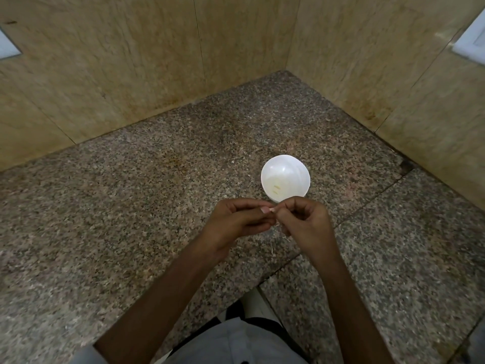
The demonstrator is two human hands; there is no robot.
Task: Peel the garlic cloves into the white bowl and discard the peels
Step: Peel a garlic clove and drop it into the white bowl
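Progress: partway. White bowl [295,172] stands on the granite tabletop [131,206], just beyond the hands. Two small pale pieces [276,189] lie at its bottom, taken to be peeled cloves.

Left hand [236,222] and right hand [307,224] meet in the air above the tabletop, with the near rim of the bowl just behind them. Both grips are closed: the fingertips of each hand pinch one small pale garlic clove [272,209] between them, only a sliver of it showing. Whether its skin is on, half off or gone cannot be told.

Thin pale scraps [284,239], likely peel, lie on the tabletop under the right hand, so discarding is judged not yet done. No unpeeled stock in view; number of cloves left unknown.
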